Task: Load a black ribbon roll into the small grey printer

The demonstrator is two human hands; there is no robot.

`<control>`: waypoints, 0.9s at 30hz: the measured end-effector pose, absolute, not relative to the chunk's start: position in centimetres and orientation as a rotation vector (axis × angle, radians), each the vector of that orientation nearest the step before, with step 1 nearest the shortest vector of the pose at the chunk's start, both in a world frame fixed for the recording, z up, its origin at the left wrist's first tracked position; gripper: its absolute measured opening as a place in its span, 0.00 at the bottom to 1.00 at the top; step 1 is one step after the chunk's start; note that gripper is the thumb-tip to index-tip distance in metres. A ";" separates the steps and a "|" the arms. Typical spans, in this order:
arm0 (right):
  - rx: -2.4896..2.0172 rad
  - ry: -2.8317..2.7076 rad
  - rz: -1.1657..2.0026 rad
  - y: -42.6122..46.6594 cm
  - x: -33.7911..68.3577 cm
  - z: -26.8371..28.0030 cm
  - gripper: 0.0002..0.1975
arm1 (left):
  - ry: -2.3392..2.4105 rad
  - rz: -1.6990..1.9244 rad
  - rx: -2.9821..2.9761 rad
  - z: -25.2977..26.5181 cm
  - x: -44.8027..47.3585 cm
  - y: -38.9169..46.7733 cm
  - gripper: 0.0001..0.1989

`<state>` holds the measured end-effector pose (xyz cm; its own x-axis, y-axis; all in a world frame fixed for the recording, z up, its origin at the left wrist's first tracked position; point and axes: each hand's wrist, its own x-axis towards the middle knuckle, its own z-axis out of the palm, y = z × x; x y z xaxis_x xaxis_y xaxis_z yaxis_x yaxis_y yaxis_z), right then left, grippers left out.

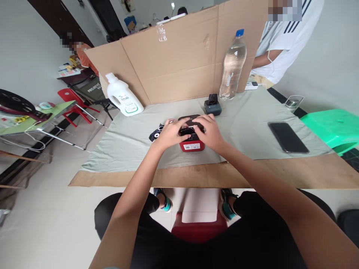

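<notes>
In the middle of the cloth-covered table sits a small red box [192,146] with a white printed label on its front and a black top. A dark lid-like part [192,116] rises at its back. My left hand [171,133] is at the left side of the box, thumb across the black top and fingers curled toward the dark part. From the other side my right hand [209,131] grips the box in the same way, its thumb over the inner edge. The fingers partly hide the box's inside. A black item with a white ring [156,135] lies beside my left hand.
Behind the box stands a small dark device [212,106]. A white jug [123,95] and a water bottle [233,67] stand before a cardboard screen [179,63]. A phone [288,137] lies at right, near a green stool [332,127]. A person in white [288,48] is beyond.
</notes>
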<state>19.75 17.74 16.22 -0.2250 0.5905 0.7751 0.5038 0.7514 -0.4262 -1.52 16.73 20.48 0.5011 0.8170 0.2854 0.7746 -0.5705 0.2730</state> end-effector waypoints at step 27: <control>-0.812 -2.119 0.227 19.8 22.9 12.7 0.18 | 1.484 0.713 2.463 20.5 -0.6 18.6 0.14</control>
<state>22.90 19.83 12.75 -0.4424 0.6221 0.6460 0.4711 0.7741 -0.4228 -0.56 18.62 20.55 0.3872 0.8691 0.3079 0.7835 -0.4862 0.3870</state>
